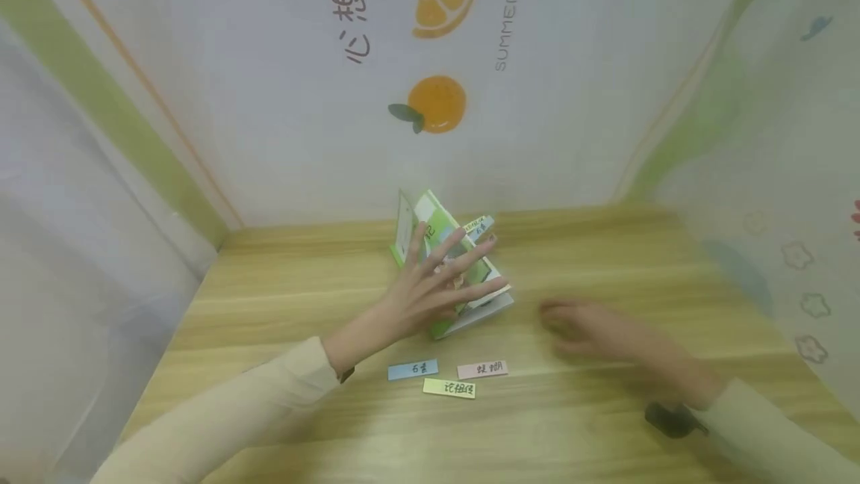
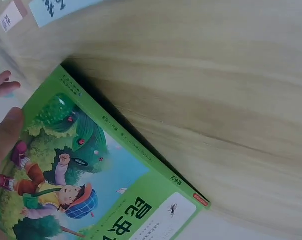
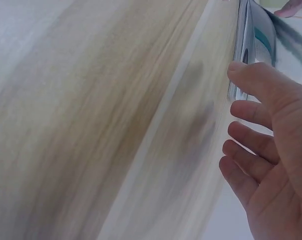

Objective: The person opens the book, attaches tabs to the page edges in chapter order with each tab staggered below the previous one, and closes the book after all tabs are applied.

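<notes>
A green picture book (image 2: 80, 150) stands tilted and partly open towards the back of the table, its cover showing a cartoon child in a cap. My left hand (image 1: 430, 290) lies across this cover with fingers spread and straight. In the left wrist view, the left thumb (image 2: 8, 132) is by the cover's edge. To the right of the book, my right hand (image 1: 587, 327) is blurred in the head view. Its loosely bent fingers hold nothing in the right wrist view, where the book's page edges (image 3: 246, 45) appear just beyond the thumb.
Blue (image 1: 413, 370), pink (image 1: 482, 370) and yellow (image 1: 449, 388) strips with handwriting lie in front of the book. More blue and yellow strips (image 1: 480, 227) show behind it. A printed white curtain (image 1: 537, 155) hangs behind the wooden table (image 1: 282, 282).
</notes>
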Action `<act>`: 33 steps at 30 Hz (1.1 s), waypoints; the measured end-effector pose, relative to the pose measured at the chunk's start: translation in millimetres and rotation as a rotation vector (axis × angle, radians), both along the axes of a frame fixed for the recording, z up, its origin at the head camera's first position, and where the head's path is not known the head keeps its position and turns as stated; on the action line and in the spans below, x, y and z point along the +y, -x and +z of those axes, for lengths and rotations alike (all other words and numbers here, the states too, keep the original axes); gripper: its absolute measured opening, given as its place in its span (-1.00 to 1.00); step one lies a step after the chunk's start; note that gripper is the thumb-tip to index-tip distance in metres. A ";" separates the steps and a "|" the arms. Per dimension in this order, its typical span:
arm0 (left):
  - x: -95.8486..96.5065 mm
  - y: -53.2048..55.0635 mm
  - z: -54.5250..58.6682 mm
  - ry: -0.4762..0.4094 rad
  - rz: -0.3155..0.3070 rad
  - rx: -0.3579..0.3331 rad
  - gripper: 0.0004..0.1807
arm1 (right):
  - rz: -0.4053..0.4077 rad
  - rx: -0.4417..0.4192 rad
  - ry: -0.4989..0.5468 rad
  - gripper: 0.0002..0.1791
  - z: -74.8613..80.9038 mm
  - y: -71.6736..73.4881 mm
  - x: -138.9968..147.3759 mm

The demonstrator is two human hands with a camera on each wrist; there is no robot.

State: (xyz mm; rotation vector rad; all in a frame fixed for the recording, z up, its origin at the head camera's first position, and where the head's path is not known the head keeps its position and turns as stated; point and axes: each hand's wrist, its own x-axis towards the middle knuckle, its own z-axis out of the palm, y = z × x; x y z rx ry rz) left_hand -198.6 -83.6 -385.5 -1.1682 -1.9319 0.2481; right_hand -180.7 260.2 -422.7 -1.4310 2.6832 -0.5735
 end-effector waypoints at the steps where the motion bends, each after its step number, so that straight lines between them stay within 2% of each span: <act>1: 1.3 1.9 -0.9 -0.005 -0.002 -0.023 0.51 | -0.001 0.002 0.000 -0.55 0.5 -0.1 -0.5; 5: 6.0 10.1 -6.2 -0.082 -0.032 -0.181 0.66 | -0.008 -0.019 -0.005 -0.55 -0.6 1.3 -2.4; 7: 7.9 15.1 -9.7 -0.141 -0.038 -0.287 0.65 | -0.014 -0.023 -0.009 -0.55 -1.9 2.3 -3.3; 9: 10.3 20.4 -13.7 -0.196 -0.015 -0.386 0.61 | -0.022 -0.027 -0.013 -0.55 -3.6 3.5 -3.5; 12: 13.7 27.5 -21.7 -0.262 0.084 -0.582 0.59 | -0.035 -0.042 -0.024 -0.54 -4.6 4.9 -3.6; 16: 17.5 36.3 -33.1 -0.304 0.303 -0.907 0.63 | -0.046 -0.050 -0.035 -0.56 -3.0 5.4 -5.2; 18: 17.9 41.8 -37.5 -0.291 0.414 -1.046 0.60 | -0.043 -0.045 -0.035 -0.57 -1.7 4.9 -6.4; 20: 16.9 46.3 -38.9 -0.240 0.504 -1.149 0.48 | -0.042 -0.047 -0.037 -0.57 0.1 4.1 -8.4; 22: 15.9 49.8 -38.9 -0.165 0.567 -1.217 0.37 | -0.041 -0.053 -0.040 -0.57 1.7 3.5 -10.1; 25: 13.5 49.7 -35.9 -0.068 0.592 -1.276 0.22 | -0.042 -0.067 -0.045 -0.57 3.9 2.6 -13.5; 28: 5.1 44.0 -32.2 0.004 0.565 -1.294 0.18 | -0.035 -0.082 -0.051 -0.58 5.4 2.1 -18.3; 33: -19.7 26.8 -26.4 0.123 0.487 -1.297 0.16 | -0.040 -0.097 -0.068 -0.58 5.3 0.1 -24.0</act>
